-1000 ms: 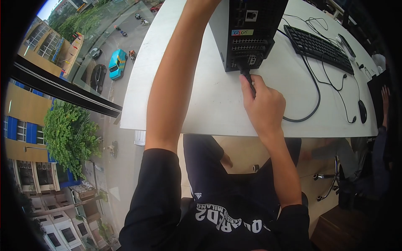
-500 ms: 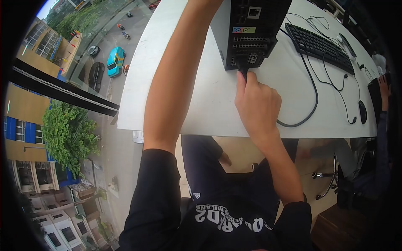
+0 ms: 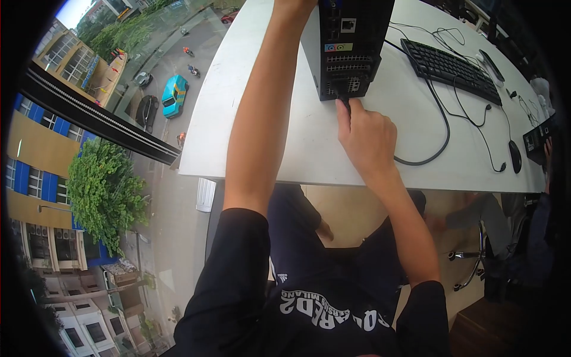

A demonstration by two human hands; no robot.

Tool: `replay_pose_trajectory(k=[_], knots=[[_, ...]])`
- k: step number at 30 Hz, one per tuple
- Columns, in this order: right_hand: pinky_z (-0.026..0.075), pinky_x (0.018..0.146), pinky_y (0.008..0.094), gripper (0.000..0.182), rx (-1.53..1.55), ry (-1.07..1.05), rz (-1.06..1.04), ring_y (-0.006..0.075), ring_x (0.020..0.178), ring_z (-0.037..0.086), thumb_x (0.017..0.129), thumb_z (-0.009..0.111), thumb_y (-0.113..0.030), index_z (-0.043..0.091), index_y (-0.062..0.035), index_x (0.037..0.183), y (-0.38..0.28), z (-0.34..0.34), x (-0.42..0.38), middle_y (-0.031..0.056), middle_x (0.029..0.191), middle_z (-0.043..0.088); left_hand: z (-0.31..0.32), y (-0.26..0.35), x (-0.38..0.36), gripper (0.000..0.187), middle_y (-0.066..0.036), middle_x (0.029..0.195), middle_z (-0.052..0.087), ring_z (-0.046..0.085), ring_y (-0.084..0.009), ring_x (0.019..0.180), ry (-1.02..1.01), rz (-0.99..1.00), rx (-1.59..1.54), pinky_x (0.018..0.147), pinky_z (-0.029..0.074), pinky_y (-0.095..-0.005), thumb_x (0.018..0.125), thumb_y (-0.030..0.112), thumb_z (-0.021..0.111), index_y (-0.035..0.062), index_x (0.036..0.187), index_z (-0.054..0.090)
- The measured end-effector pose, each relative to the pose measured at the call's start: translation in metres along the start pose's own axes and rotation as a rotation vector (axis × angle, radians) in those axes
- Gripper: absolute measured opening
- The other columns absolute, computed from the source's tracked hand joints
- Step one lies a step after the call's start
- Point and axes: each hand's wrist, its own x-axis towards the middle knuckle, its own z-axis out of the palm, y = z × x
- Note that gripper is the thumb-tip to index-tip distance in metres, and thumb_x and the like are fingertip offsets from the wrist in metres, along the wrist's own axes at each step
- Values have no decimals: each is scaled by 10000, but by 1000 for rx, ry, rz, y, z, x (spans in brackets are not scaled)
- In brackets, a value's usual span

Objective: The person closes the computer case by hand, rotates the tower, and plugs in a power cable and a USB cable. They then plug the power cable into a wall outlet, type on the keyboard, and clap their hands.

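Observation:
A black desktop computer tower (image 3: 352,74) stands on the white table, its back panel with ports and vent slots towards me. My right hand (image 3: 370,140) is closed on a black cable plug (image 3: 345,102) at the lower edge of that panel, thumb and index finger pinching it. A thick grey cable (image 3: 447,134) curves out from behind this hand to the right. At the top edge of the view, my left hand (image 3: 295,7) is beside the upper left of the tower; its fingers are out of frame.
A black keyboard (image 3: 452,71), thin cables and a black mouse (image 3: 514,156) lie on the white table (image 3: 324,152) to the right. Another person's hand (image 3: 548,152) is by a black box (image 3: 537,141) at the far right. A window (image 3: 160,196) overlooks a street on the left.
The whole view has shifted slightly, with the tower now a little further left. My right hand keeps its pinch on the plug. More of the black box at the far right shows.

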Motion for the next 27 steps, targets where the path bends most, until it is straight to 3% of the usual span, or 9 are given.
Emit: replay_pose_trajectory(k=[4,6,9,12,13,14,16,18,27], knots=[[517,503,460,319,-14,1,20,388,494,649,1030,656,-291,681,-54,818,-4,3,-1,173,552,629,-2,6,-5,413,-117,844,761,660,-159,762,-5,-104,-5,740,506,-292,1019,228,509,-69,940,784],[525,505,462,325,21,-42,2,390,496,654,1030,654,-292,674,-59,804,2,-6,4,174,550,630,-3,4,-1,418,-121,864,763,662,-158,775,-16,-59,26,745,505,-287,1022,234,502,-63,944,786],[539,482,419,313,-59,49,4,328,497,684,1018,660,-248,652,-66,764,-12,5,0,147,554,651,-14,3,-2,431,-129,904,767,668,-163,794,-5,-14,118,755,509,-288,1029,242,487,-56,953,789],[561,514,430,322,103,0,7,329,523,699,1029,634,-253,643,-61,770,-2,-1,0,142,569,661,-11,6,-1,450,-133,954,769,684,-177,845,-14,-88,26,800,519,-292,1036,246,469,-66,949,782],[565,530,435,314,110,4,12,328,534,702,1033,620,-242,647,-61,778,-3,5,-1,143,581,665,-23,-6,5,594,-182,1042,770,720,-275,915,-58,-121,77,851,550,-428,964,499,565,-45,1142,724],[567,540,428,212,144,34,19,320,550,708,968,642,-172,657,-52,795,-4,11,-3,138,597,669,-33,-21,8,893,-231,1130,772,757,-372,986,-107,-159,134,901,581,-564,892,752,661,-23,1334,666],[537,502,463,287,113,62,-99,352,500,661,1023,608,-217,649,-47,795,6,25,-4,141,568,640,-25,-27,10,636,-235,1178,765,738,-304,1087,-55,-146,213,1025,579,-376,1038,312,278,-120,1181,722],[545,538,459,299,188,29,-53,352,531,673,1023,604,-211,653,-33,788,9,17,0,145,588,648,-1,-3,0,568,-203,1125,784,742,-255,1033,-6,-180,33,929,605,-348,1041,281,345,-89,1104,771],[519,509,458,302,277,29,1,332,515,660,1038,594,-232,651,-22,828,9,15,-6,135,569,631,-4,3,-1,590,-232,1214,756,731,-286,1102,-42,-220,107,1018,587,-366,1047,240,285,-117,1161,740]])
